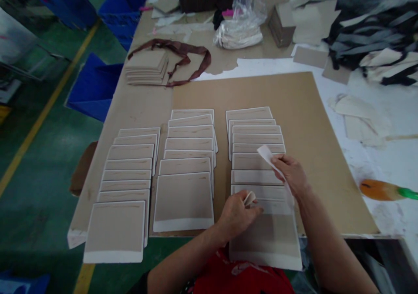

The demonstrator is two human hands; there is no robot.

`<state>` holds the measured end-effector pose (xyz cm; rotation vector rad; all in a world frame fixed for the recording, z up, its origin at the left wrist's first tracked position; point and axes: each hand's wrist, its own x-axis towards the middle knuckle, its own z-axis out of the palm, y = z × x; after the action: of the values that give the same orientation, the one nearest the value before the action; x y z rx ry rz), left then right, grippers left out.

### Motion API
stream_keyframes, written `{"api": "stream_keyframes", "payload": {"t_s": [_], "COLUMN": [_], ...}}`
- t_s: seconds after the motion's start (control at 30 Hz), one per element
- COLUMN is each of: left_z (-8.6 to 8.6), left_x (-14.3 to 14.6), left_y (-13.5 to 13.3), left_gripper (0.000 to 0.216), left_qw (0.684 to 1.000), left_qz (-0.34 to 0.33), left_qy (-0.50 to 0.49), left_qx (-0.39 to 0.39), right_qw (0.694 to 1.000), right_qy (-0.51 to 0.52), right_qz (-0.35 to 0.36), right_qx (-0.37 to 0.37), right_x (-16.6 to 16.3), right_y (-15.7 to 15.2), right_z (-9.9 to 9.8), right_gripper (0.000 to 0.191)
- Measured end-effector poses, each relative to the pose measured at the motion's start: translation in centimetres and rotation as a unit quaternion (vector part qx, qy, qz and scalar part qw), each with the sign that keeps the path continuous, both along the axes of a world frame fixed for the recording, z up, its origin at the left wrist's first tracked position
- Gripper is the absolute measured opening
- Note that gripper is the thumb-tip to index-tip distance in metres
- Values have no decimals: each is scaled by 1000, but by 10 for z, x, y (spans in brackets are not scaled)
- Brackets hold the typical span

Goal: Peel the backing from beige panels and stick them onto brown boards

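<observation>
Flat grey-beige panels with pale rims lie overlapped in three columns: a left column [114,228], a middle column [183,198] and a right column [264,237]. Over the right column, my right hand [292,174] pinches a thin white strip [268,158], whose lower length hangs down toward the nearest panel. My left hand [238,215] is closed around a small folded cream piece [250,198], just above that same panel. Whether the piece is cloth or paper I cannot make out. A thin brownish line runs near the top edge of many panels.
A large tan board [313,155] lies under the columns. Behind are a stack of beige pieces [146,70], a brown fabric strip [192,55] and a plastic-wrapped bundle [240,33]. Dark and cream fabric strips [375,37] pile up at right, above an orange-and-green tool [382,189]. Blue bins [94,85] stand left.
</observation>
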<state>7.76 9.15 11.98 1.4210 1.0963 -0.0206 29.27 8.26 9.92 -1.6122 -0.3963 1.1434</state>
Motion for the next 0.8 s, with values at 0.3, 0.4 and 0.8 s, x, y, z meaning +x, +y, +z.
{"api": "stream_keyframes", "payload": {"t_s": [0.3, 0.4, 0.8], "left_z": [19, 4, -30], "left_x": [23, 30, 34], "left_y": [41, 46, 49], "left_gripper": [25, 27, 26], "left_qw": [897, 860, 849], "left_qz": [-237, -270, -270], "left_qy": [186, 227, 246], "left_qx": [323, 369, 383], "right_qw": [865, 839, 773], "right_qy": [-303, -339, -426], "right_qz": [395, 422, 458], "right_qx": [-58, -57, -105], "right_x": [9, 7, 5], "right_y": [61, 76, 82], "right_z": [-28, -28, -23], "right_gripper": [29, 28, 24]}}
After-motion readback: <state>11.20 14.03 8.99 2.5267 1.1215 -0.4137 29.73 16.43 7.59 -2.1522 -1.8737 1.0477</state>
